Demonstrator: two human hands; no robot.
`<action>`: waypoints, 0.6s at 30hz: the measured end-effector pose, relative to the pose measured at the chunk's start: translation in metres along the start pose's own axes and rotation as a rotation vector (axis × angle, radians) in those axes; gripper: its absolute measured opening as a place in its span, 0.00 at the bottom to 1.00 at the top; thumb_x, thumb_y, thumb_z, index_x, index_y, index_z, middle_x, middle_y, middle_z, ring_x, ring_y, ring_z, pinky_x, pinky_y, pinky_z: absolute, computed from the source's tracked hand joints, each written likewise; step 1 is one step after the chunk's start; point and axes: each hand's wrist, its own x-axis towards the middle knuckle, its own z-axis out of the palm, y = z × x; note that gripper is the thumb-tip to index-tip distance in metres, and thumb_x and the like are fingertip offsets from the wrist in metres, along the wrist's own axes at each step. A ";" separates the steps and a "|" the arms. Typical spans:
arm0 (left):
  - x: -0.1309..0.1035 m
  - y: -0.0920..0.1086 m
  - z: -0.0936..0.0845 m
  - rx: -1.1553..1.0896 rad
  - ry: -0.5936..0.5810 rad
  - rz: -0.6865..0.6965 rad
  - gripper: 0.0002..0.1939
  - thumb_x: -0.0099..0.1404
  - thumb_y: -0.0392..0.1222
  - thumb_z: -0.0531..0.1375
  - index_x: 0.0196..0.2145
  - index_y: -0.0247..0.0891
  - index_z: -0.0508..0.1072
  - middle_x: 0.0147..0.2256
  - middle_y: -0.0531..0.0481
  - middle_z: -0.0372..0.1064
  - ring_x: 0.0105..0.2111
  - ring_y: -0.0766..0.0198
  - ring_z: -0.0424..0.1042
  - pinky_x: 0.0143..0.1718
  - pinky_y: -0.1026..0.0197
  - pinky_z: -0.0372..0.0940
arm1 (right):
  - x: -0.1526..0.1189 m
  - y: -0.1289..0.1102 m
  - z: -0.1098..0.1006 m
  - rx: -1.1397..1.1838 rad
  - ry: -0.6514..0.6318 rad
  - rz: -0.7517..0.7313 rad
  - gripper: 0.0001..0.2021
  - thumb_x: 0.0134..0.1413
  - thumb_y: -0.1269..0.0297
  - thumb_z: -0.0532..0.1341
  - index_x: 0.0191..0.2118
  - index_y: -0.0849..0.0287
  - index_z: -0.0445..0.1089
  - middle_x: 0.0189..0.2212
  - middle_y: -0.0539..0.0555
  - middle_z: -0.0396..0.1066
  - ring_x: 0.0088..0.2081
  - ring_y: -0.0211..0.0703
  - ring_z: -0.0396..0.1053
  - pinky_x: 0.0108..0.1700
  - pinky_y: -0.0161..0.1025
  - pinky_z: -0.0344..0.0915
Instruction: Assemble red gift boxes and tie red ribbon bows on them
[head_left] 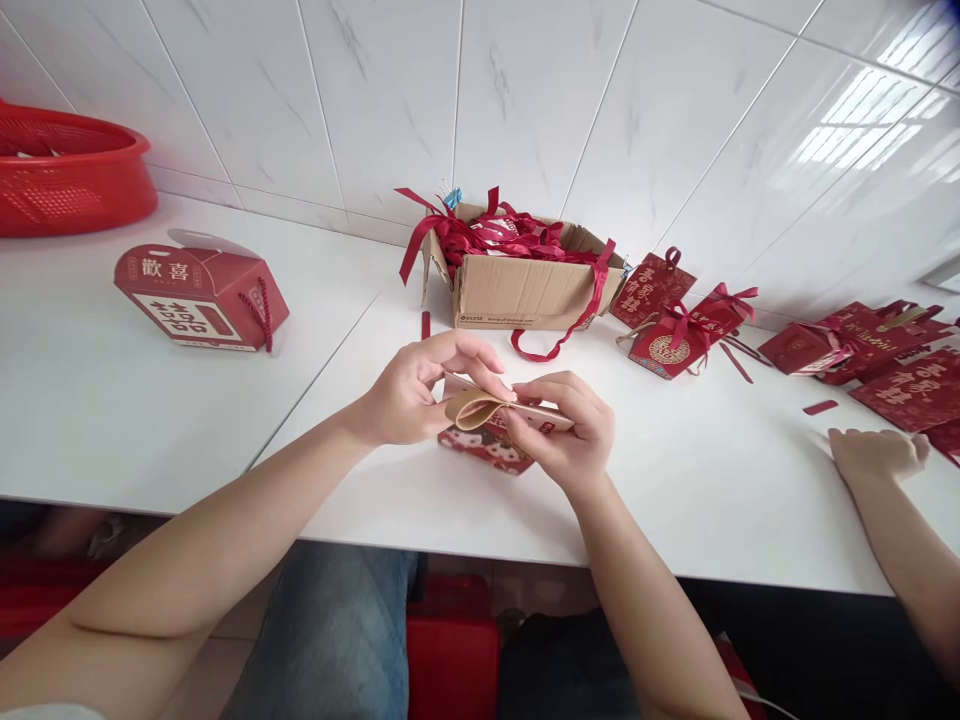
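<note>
Near the table's front edge, a small red patterned box [489, 447] is between my two hands, its top showing a curved tan flap or loop [471, 408]. My right hand [566, 430] pinches the box's top edge between thumb and fingers. On the other side, my left hand [424, 388] curls over the top, its fingers bent and reaching toward my right fingertips; its thumb is partly hidden behind the tan piece. The lower front of the box shows a colourful print.
Behind stands a cardboard box [525, 290] of red ribbons. A red gift box [202, 300] and red basket [75, 180] are on the left. Decorated red boxes [667, 345] sit at the right, near another person's hand [877, 455]. A tiled wall [390, 90] borders the table [360, 505].
</note>
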 end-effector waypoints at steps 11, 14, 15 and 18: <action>-0.002 -0.008 -0.001 0.057 -0.042 0.018 0.12 0.59 0.31 0.63 0.38 0.39 0.65 0.32 0.51 0.74 0.36 0.63 0.77 0.39 0.61 0.72 | 0.000 0.009 -0.004 0.016 -0.085 -0.072 0.11 0.49 0.70 0.66 0.41 0.55 0.72 0.32 0.52 0.69 0.31 0.38 0.71 0.32 0.37 0.72; -0.003 -0.008 0.000 0.050 -0.035 -0.025 0.12 0.59 0.35 0.65 0.36 0.39 0.64 0.32 0.51 0.73 0.35 0.63 0.77 0.38 0.63 0.72 | 0.001 0.008 -0.005 0.055 -0.126 -0.023 0.10 0.48 0.70 0.66 0.39 0.55 0.73 0.31 0.51 0.68 0.30 0.37 0.69 0.31 0.36 0.70; -0.003 -0.007 0.000 0.050 -0.040 -0.037 0.13 0.59 0.36 0.65 0.37 0.39 0.64 0.31 0.51 0.73 0.34 0.63 0.77 0.37 0.63 0.72 | 0.001 0.007 -0.005 0.061 -0.128 -0.022 0.09 0.48 0.70 0.66 0.39 0.55 0.73 0.30 0.51 0.67 0.29 0.36 0.69 0.30 0.36 0.69; -0.002 -0.005 -0.001 0.065 -0.059 -0.064 0.14 0.59 0.38 0.65 0.37 0.39 0.63 0.29 0.52 0.73 0.32 0.64 0.77 0.35 0.64 0.71 | 0.000 0.008 -0.006 0.070 -0.146 -0.024 0.09 0.49 0.69 0.65 0.39 0.54 0.73 0.31 0.51 0.67 0.30 0.37 0.69 0.32 0.37 0.69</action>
